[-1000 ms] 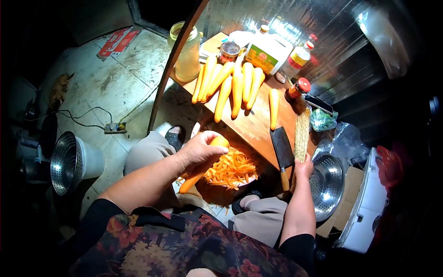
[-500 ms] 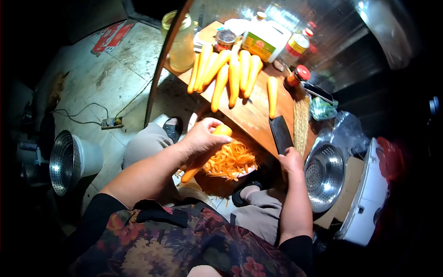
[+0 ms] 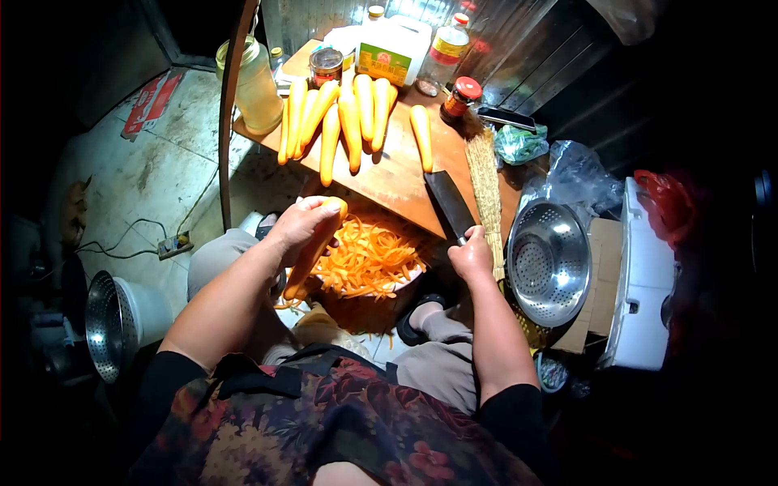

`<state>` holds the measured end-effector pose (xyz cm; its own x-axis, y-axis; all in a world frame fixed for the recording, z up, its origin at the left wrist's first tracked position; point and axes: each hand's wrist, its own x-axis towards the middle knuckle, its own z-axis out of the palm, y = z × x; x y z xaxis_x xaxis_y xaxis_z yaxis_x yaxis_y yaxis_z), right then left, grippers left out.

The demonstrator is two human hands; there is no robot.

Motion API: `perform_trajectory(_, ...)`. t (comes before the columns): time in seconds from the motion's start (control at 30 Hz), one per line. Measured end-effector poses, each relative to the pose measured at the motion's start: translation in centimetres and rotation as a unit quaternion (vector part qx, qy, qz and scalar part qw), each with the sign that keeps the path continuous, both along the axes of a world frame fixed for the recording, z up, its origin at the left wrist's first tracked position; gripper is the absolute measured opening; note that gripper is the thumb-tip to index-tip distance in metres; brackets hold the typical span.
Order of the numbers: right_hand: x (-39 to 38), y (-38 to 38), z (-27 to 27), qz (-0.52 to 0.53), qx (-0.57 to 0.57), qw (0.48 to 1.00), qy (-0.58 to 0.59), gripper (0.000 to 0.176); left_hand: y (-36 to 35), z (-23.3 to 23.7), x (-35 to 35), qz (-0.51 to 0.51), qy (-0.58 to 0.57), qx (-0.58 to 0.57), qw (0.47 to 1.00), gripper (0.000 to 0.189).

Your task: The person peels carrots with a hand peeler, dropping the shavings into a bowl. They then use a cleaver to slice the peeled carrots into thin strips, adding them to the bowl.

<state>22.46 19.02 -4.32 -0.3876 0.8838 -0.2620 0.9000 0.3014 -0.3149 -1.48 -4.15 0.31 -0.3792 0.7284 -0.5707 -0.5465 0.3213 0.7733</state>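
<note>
Gripping a peeled carrot (image 3: 310, 257) in your left hand (image 3: 301, 228), you hold it slanted just left of the frame's centre. Your fingers are wrapped around its upper end, and its lower tip points down toward your knee. It lies along the left side of a heap of carrot shreds (image 3: 366, 257) piled in a bowl (image 3: 403, 285) below the near edge of the desk (image 3: 397, 174).

Your right hand (image 3: 472, 256), right of centre, is clenched around the handle of a cleaver (image 3: 450, 204). The dark blade rests flat on the desk and points toward the top of the frame.

Higher on the desk, a row of whole carrots (image 3: 340, 113) lies side by side, with a single carrot (image 3: 421, 136) apart to their right. A straw brush (image 3: 485, 174) lies just right of the cleaver.

Along the top edge stand a big glass jar (image 3: 253, 85), a small tin (image 3: 327, 65), a white jug (image 3: 393, 50) and a red-lidded jar (image 3: 462, 97).

A steel colander (image 3: 547, 263) sits near your right hand, on the right of the frame. A second colander (image 3: 105, 324) rests in a bucket on the floor at lower left.
</note>
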Motion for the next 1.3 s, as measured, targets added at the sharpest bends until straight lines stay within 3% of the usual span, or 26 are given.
perform_trajectory(0.1,-0.3,-2.3,2.5,0.000,-0.021,0.999,0.047,0.039,0.1,-0.7,0.0,-0.017,0.023,-0.020,0.999,0.033)
perform_trajectory(0.37,1.2,-4.2,1.6,0.033,-0.080,0.990,0.108,0.038,2.9,-3.6,1.2,-0.043,0.219,-0.098,0.970,0.041)
perform_trajectory(0.43,1.7,-4.5,0.1,0.003,-0.204,0.959,0.198,0.036,3.7,-4.0,0.7,-0.063,0.291,-0.074,0.952,0.044)
perform_trajectory(0.47,1.5,-5.6,2.2,-0.004,-0.235,0.943,0.235,0.034,4.1,-4.0,0.3,-0.070,0.297,-0.060,0.950,0.044)
perform_trajectory(0.5,1.6,-6.2,2.1,0.041,-0.198,0.940,0.276,0.034,4.5,-3.7,0.1,-0.078,0.303,-0.045,0.949,0.044)
perform_trajectory(0.57,1.6,-7.8,4.4,0.114,-0.133,0.941,0.288,0.035,4.9,-1.9,0.9,-0.055,0.227,-0.078,0.969,0.038)
perform_trajectory(0.7,1.4,-9.9,5.3,0.175,-0.131,0.930,0.295,0.036,5.3,-2.1,2.0,-0.100,0.180,-0.040,0.978,0.020)
perform_trajectory(0.77,1.0,-10.5,5.4,0.179,-0.157,0.929,0.283,0.038,5.3,-1.3,3.1,-0.053,0.129,-0.067,0.988,0.016)
perform_trajectory(0.8,0.8,-10.7,5.5,0.209,-0.115,0.933,0.270,0.040,5.0,-0.7,3.7,-0.019,0.090,-0.020,0.996,0.015)
perform_trajectory(0.83,0.7,-10.8,5.4,0.240,-0.072,0.933,0.258,0.041,5.4,-3.2,3.2,0.016,0.002,-0.020,1.000,0.014)
perform_trajectory(0.9,0.5,-10.8,4.9,0.252,-0.059,0.927,0.272,0.044,4.8,-1.7,3.6,-0.152,0.246,-0.061,0.955,0.014)
perform_trajectory(1.03,-0.2,-10.9,5.2,0.275,-0.045,0.926,0.253,0.046,4.2,-0.9,3.1,-0.221,0.309,-0.030,0.925,0.017)
perform_trajectory(1.1,-0.5,-11.0,4.9,0.289,-0.009,0.916,0.277,0.047,3.9,-0.8,2.9,-0.287,0.409,-0.071,0.863,0.019)
perform_trajectory(1.23,-0.7,-11.2,5.3,0.297,-0.010,0.916,0.269,0.048,2.7,-2.6,2.3,-0.234,0.332,0.022,0.914,0.020)
perform_trajectory(1.3,-0.8,-11.3,5.2,0.297,-0.015,0.915,0.271,0.048,2.5,-3.2,1.9,-0.249,0.388,0.032,0.887,0.019)
